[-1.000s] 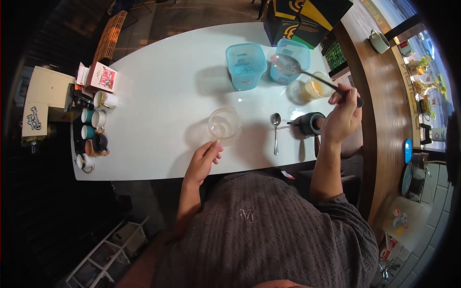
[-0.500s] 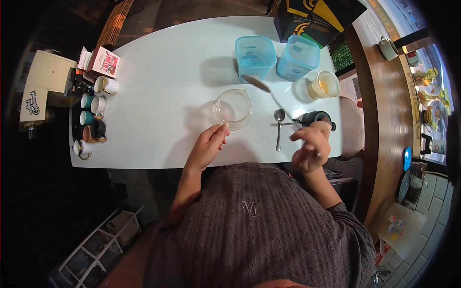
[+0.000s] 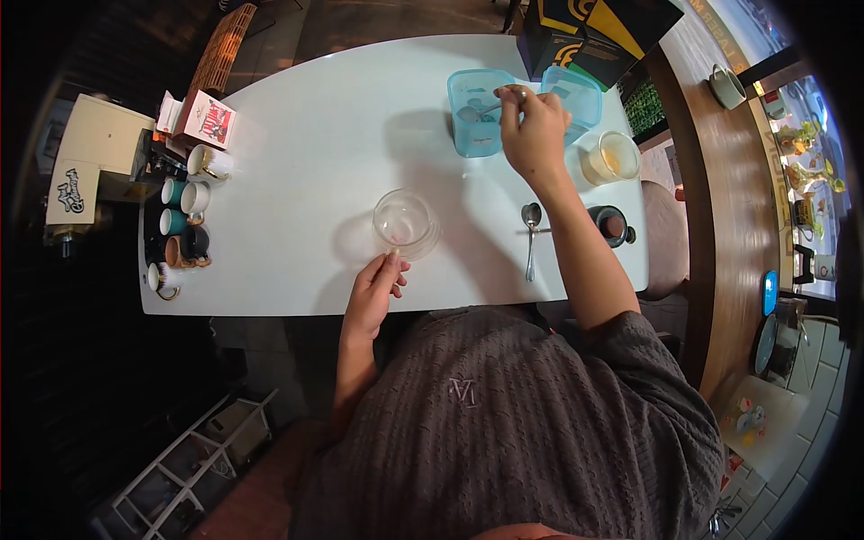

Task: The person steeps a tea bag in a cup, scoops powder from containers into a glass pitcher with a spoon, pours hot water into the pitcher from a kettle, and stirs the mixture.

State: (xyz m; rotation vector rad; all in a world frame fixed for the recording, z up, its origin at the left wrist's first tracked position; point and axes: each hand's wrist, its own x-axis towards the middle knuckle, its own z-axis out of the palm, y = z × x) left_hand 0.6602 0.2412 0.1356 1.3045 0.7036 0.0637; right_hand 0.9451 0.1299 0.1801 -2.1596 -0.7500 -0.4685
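Observation:
My left hand (image 3: 371,292) is closed on the handle of a clear glass pitcher (image 3: 405,220), held near the front of the white table (image 3: 297,180). Farther forward, my right hand (image 3: 534,126) pinches the end of a long-handled spoon. The bowl of that spoon (image 3: 469,114) is over or inside the opening of the left blue plastic container (image 3: 475,142); its exact depth I cannot tell. A second blue container (image 3: 580,94) stands just right of it, partly hidden by my right hand. Below my right forearm's left side lies another metal spoon (image 3: 530,243).
On the right are a glass with pale yellowish contents (image 3: 612,160) and a dark round pot (image 3: 610,225). Several cups (image 3: 195,198) line the left edge beside a red and white box (image 3: 209,121). A black and yellow box (image 3: 594,40) stands at the back right.
My right hand has reached forward and left with the spoon, bringing its bowl to the left blue container. The glass pitcher in my left hand has shifted left and slightly toward me.

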